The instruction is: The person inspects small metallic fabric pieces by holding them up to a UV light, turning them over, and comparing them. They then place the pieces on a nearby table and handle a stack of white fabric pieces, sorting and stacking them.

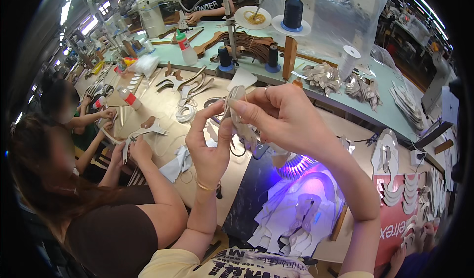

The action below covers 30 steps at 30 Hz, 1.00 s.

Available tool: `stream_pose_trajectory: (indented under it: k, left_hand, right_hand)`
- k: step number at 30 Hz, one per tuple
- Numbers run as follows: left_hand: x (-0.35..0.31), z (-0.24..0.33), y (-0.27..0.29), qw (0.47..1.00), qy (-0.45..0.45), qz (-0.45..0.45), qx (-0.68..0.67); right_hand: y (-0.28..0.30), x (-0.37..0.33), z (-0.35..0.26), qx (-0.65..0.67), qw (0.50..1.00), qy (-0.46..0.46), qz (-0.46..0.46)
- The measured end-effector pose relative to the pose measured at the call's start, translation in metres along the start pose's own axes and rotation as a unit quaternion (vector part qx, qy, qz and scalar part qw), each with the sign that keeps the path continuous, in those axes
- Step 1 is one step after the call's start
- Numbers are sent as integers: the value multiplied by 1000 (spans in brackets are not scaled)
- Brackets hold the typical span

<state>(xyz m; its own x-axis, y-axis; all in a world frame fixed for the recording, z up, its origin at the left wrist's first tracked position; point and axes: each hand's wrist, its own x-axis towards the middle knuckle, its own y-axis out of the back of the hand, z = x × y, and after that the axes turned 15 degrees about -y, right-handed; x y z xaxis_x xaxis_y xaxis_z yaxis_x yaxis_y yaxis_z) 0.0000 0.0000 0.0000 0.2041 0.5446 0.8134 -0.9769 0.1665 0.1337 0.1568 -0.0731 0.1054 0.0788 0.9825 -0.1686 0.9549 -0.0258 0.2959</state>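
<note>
Background: white dish (241, 17) with yellow coil (255, 18); hand (287, 111).

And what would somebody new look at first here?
Probably the purple glow shining on white cut pieces, low and right of the middle. Near the centre, the left hand and right hand pinch a pale piece. Near the top, a big dark thread cone stands out too.

Pale-yellow printed shirt (170, 264), gold bangle (205, 186)
</note>
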Motion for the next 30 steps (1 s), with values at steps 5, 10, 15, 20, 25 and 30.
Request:
stream_pose_trajectory:
  k: [5, 10, 15, 20, 25, 30]
  left_hand:
    - [1, 8, -6, 997, -67, 1, 29]
    - [-4, 8, -26, 992, -61, 38, 107]
    - [-4, 5, -21, 994, -32, 62, 87]
    - [-3, 2, -15, 995, -17, 62, 75]
    - [-2, -2, -14, 997, -26, 54, 49]
    - [-5, 2, -12, 998, -22, 37, 41]
  right_hand:
    - [23, -9, 18, -108, 985, 113, 71]
    - [68, -39, 45, -276, 954, 113, -15]
    - [63, -40, 76, -300, 948, 108, 28]
    - [55, -29, 76, -329, 932, 149, 37]
    - [45, -12, 54, -226, 947, 221, 54]
    - [38, 18, 27, -278, 920, 267, 70]
